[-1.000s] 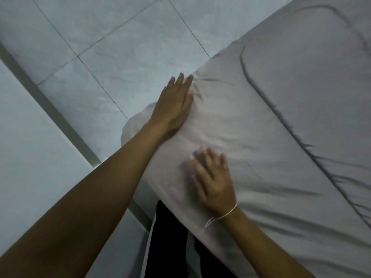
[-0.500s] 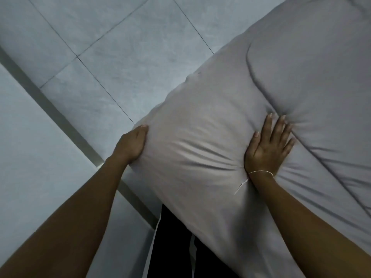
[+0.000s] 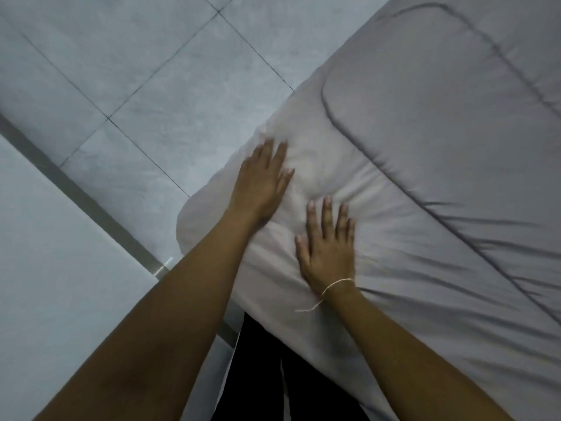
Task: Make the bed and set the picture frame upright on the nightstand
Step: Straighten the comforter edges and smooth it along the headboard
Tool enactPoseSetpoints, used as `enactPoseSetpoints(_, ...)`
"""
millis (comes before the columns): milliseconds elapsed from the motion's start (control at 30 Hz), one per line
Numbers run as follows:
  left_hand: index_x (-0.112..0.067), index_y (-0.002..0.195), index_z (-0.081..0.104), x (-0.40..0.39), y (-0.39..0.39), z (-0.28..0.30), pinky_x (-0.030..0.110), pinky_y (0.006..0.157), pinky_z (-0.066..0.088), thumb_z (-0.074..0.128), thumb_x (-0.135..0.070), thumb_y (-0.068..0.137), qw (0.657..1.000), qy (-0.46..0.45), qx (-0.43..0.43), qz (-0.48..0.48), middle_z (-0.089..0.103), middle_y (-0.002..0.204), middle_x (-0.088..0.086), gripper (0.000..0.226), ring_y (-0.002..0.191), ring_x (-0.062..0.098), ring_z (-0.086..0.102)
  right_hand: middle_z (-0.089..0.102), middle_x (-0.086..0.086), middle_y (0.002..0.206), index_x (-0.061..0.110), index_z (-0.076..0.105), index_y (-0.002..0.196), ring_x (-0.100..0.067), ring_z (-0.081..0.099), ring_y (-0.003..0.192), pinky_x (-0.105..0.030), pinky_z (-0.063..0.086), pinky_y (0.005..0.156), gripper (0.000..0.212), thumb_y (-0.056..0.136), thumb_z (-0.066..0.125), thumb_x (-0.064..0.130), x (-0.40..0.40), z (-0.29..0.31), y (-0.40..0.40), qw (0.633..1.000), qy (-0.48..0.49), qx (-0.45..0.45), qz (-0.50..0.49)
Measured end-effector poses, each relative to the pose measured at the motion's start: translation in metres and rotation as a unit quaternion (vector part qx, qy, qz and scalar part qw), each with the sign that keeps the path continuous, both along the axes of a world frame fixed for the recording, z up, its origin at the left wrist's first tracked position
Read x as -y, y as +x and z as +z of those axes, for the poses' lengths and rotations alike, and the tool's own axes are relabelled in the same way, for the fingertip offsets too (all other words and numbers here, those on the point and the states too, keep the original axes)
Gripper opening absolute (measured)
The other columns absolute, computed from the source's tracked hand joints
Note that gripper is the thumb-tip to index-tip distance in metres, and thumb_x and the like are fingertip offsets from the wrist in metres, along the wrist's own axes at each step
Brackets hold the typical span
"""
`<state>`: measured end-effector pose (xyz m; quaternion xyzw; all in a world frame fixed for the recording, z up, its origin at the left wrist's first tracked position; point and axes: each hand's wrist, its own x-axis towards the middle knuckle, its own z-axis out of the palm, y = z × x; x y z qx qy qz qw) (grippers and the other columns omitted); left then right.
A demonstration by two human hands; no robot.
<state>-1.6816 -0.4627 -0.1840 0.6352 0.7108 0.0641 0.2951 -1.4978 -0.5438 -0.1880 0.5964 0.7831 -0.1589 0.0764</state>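
Since the frame half a second earlier, both hands have shifted: the left hand (image 3: 261,180), then cupped over the outer edge of the bedding, now lies flat on top, and the right hand (image 3: 329,247), then pressing further up beside the stitched seam, has drawn back toward the corner. The two hands now sit close together, apart but near.

The soft grey quilted bed cover (image 3: 425,177) fills the right side of the view, and its rounded corner (image 3: 194,220) overhangs the pale grey tiled floor (image 3: 121,71). The left hand rests palm down on the cover just inside that corner, fingers straight and held close together; its fingertips are blurred. The right hand presses palm down just right of the left, fingers straight and slightly spread, holding nothing. Creases fan out across the cover from both palms. A thin pale string bracelet (image 3: 334,284) circles the right wrist, a loose end trailing onto the cover.

A curved stitched seam (image 3: 331,117) runs beyond the fingertips. Dark trousers (image 3: 258,375) show below the corner. The picture frame and nightstand are out of view.
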Motion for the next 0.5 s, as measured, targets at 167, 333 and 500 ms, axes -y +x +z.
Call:
enactPoseSetpoints(167,-0.02,0.151,0.008,0.065,-0.025,0.028,0.049,0.115,0.022,0.029,-0.049,0.098,0.986,-0.147,-0.048,0.055,0.01,0.158,0.015,0.064,0.143,0.035,0.015,0.034,-0.009,0.154,0.027,0.036,0.146,-0.036,0.036,0.139,-0.054,0.037,0.108,0.069,0.082,0.044,0.052,0.058,0.042,-0.011,0.977,-0.14,-0.03,0.157)
enactPoseSetpoints(333,-0.016,0.152,0.007,0.103,-0.039,0.091,0.048,0.113,0.025,0.028,-0.049,0.099,0.973,-0.207,-0.088,0.06,0.006,0.158,0.018,0.066,0.142,0.037,0.019,0.026,-0.009,0.157,0.027,0.026,0.15,-0.034,0.027,0.144,-0.054,0.025,0.113,0.071,0.084,0.024,0.053,0.038,0.102,0.02,0.979,-0.19,-0.029,0.063)
enactPoseSetpoints(500,-0.017,0.152,0.005,0.065,-0.016,0.184,0.044,0.114,0.025,0.03,-0.047,0.1,0.99,-0.12,-0.076,0.026,0.005,0.159,0.015,0.065,0.143,0.032,0.02,-0.002,-0.001,0.162,0.031,0.005,0.153,-0.027,-0.001,0.149,-0.047,0.007,0.119,0.063,0.098,0.031,0.049,-0.003,0.174,0.054,0.988,-0.143,-0.007,-0.058)
